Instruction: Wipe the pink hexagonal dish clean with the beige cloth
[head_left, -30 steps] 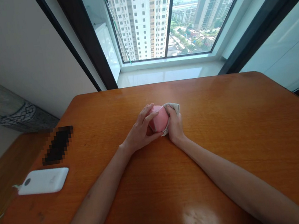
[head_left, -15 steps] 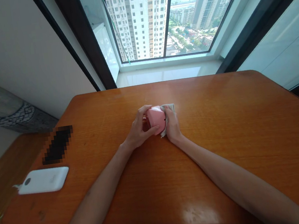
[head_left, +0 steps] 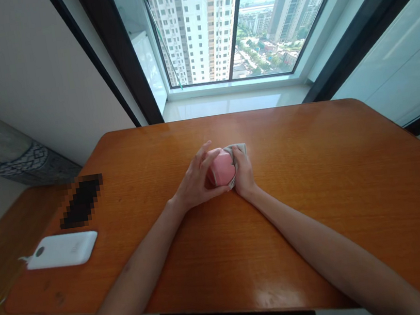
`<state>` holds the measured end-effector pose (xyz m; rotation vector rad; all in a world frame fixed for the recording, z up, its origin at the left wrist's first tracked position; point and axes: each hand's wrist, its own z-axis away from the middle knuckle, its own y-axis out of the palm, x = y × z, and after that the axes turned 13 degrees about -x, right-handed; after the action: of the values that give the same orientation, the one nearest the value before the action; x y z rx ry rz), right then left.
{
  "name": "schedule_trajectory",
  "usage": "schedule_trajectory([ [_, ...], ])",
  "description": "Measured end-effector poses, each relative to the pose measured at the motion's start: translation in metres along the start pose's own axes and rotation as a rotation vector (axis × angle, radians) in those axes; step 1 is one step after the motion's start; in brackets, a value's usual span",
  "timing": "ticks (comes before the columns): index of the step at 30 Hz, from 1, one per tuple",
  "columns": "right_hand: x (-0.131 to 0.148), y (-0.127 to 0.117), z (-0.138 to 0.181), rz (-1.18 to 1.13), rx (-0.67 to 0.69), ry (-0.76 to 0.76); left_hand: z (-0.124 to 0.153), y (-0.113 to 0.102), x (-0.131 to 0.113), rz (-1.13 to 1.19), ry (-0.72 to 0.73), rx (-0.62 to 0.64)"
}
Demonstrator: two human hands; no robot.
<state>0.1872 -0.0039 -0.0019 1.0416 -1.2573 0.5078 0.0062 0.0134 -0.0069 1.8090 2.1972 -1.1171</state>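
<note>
A small pink cup (head_left: 222, 169), rounded and glossy, is held between my two hands over the middle of the table. My left hand (head_left: 198, 180) grips it from the left, with the thumb along its near side and a finger over the top; another finger sticks up free. On the other side, my right hand (head_left: 243, 171) holds a light grey cloth (head_left: 237, 148) pressed against the cup's right side. The cup's underside and part of its left side are hidden by my fingers.
A white power bank (head_left: 62, 250) with a cable lies at the left of the wooden table (head_left: 316, 189). Behind it is a dark, pixelated item (head_left: 82, 201). A grey curtain (head_left: 33, 151) hangs at left, and a window (head_left: 231, 29) stands beyond the far edge.
The cup has turned slightly between my hands and shifted a little to the right. My left fingers have changed their hold, with one now raised. My right hand stays on the cloth.
</note>
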Motion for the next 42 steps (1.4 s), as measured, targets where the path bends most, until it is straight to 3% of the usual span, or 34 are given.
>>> schedule_trajectory([
  [4, -0.006, -0.001, -0.004, -0.019, 0.025, 0.037, 0.001, -0.006, 0.004, -0.133, 0.139, 0.070],
  [15, -0.008, 0.001, -0.008, 0.022, 0.065, 0.025, 0.001, -0.003, 0.006, -0.036, 0.047, 0.037],
  [23, -0.003, 0.001, -0.036, 0.113, -0.026, -0.150, -0.014, 0.016, 0.011, -0.041, -0.036, 0.002],
  [29, -0.002, 0.014, -0.053, 0.077, -0.014, -0.159, -0.030, 0.022, 0.028, 0.039, -0.016, -0.048],
  [33, 0.000, 0.023, -0.049, 0.082, -0.011, -0.159, -0.032, 0.022, 0.033, 0.080, -0.006, -0.090],
  [42, 0.006, 0.023, -0.025, 0.149, -0.059, -0.136, -0.029, 0.012, 0.025, 0.116, -0.005, -0.059],
])
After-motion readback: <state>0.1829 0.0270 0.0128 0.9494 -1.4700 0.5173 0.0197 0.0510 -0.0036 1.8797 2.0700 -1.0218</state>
